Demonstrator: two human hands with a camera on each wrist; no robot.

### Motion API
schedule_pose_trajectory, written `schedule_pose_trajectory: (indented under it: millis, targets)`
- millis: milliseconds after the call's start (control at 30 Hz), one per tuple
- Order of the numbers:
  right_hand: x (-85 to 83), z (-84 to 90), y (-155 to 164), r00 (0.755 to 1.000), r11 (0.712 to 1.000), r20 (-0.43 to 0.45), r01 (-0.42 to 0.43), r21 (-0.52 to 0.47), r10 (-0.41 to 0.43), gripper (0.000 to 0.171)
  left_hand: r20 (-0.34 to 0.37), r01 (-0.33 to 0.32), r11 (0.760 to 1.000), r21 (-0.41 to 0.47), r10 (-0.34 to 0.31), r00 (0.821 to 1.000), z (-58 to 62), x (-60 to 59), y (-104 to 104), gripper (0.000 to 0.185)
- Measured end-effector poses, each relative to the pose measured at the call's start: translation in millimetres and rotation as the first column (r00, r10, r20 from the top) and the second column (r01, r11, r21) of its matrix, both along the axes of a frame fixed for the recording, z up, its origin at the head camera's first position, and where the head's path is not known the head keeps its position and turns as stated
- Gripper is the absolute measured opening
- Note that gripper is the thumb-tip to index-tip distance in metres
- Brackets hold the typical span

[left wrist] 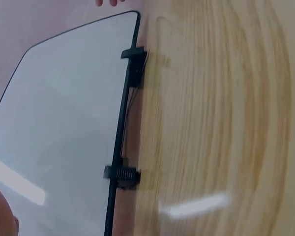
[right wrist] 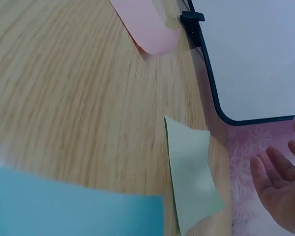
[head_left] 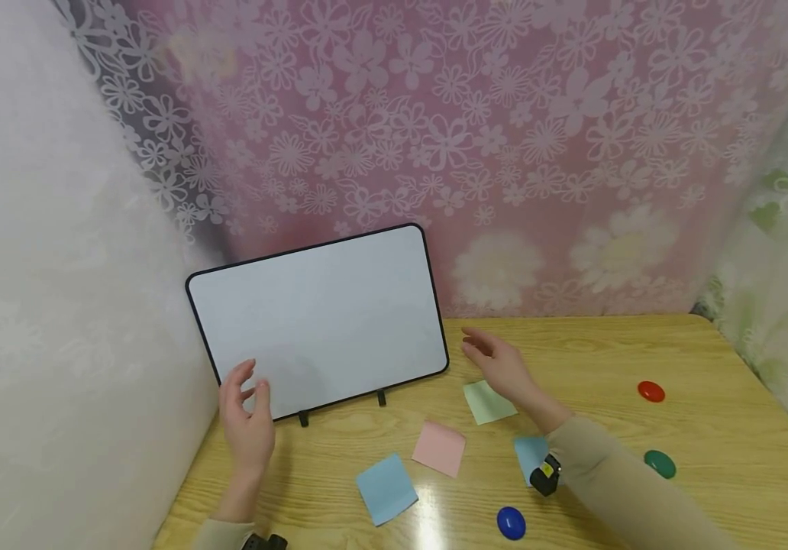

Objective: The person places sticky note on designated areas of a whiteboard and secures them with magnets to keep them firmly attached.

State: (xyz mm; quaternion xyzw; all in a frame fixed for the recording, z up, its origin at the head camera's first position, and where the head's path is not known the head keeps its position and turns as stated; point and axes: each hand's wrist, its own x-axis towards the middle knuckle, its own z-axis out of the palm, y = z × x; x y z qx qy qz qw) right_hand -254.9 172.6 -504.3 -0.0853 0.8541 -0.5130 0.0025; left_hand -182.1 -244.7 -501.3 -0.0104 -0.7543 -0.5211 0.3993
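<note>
A whiteboard (head_left: 325, 321) with a thin black frame stands on small black feet (head_left: 382, 397) at the back left of the table. My left hand (head_left: 248, 420) is at its lower left corner, fingers loosely bent and thumb apart; whether it touches the frame I cannot tell. Past the board's lower right corner, my right hand (head_left: 504, 370) hangs in the air with fingers relaxed and nothing in them. Below that hand lies a pale green sticky note (right wrist: 191, 172). The right wrist view shows the same hand (right wrist: 282, 189) beside the board's corner, apart from the note.
A pink sticky note (head_left: 439, 449) and a blue sticky note (head_left: 387, 489) lie in front of the board. Another blue note (head_left: 528, 454) is partly under the right wrist camera. Blue (head_left: 511, 523), green (head_left: 660, 464) and red (head_left: 651, 392) glossy discs lie to the right. Floral-patterned curtain (head_left: 435, 137) hangs behind.
</note>
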Motion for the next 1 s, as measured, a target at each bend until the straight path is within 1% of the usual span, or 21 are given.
schedule_pose_trajectory:
  millis: [67,133,300,400,433,533,633,767,900,1000]
  targets:
    - [-4.8,-1.2,-5,1.0,1.0,-0.002,0.01,-0.016,-0.01,0.053,0.006,-0.044,0.998,0.041,0.044,0.999,-0.2,0.0,-9,0.035]
    - [-10.2,-2.5,-10,1.0,0.999,-0.018,0.024,-0.033,-0.025,0.053,0.036,-0.076,0.994,0.077,0.074,0.997,-0.2,1.0,-17,0.037]
    - [-26.7,-4.5,-25,0.995,0.993,-0.057,0.074,-0.087,-0.079,0.047,0.155,-0.11,0.981,0.16,0.085,0.984,-0.3,6.5,-31,0.045]
    - [-34.7,-3.1,-33,0.995,0.989,-0.052,0.08,-0.125,-0.087,0.046,0.214,-0.134,0.972,0.191,0.092,0.972,-1.0,8.7,-38,0.05]
    - [-36.7,-2.0,-36,0.995,0.987,-0.047,0.076,-0.141,-0.083,0.046,0.244,-0.146,0.969,0.201,0.095,0.965,-1.4,9.2,-39,0.052]
    - [-41.6,1.4,-42,0.997,0.984,-0.022,0.071,-0.163,-0.076,0.048,0.319,-0.166,0.956,0.241,0.083,0.944,-3.5,8.4,-45,0.056]
    - [-46.7,3.4,-48,0.997,0.981,-0.001,0.082,-0.174,-0.084,0.049,0.376,-0.175,0.941,0.291,0.056,0.925,-7.3,5.3,-51,0.058]
    - [-52.5,4.0,-53,0.994,0.977,0.018,0.107,-0.185,-0.105,0.05,0.397,-0.167,0.925,0.342,0.019,0.917,-11.1,1.1,-58,0.058]
    - [-55.6,4.3,-56,0.992,0.967,0.036,0.128,-0.221,-0.123,0.047,0.413,-0.159,0.924,0.349,0.0,0.911,-14.2,-0.2,-64,0.055]
    - [-56.8,4.4,-56,0.991,0.96,0.041,0.132,-0.247,-0.125,0.046,0.435,-0.172,0.922,0.348,0.004,0.9,-17.4,-1.4,-68,0.054]
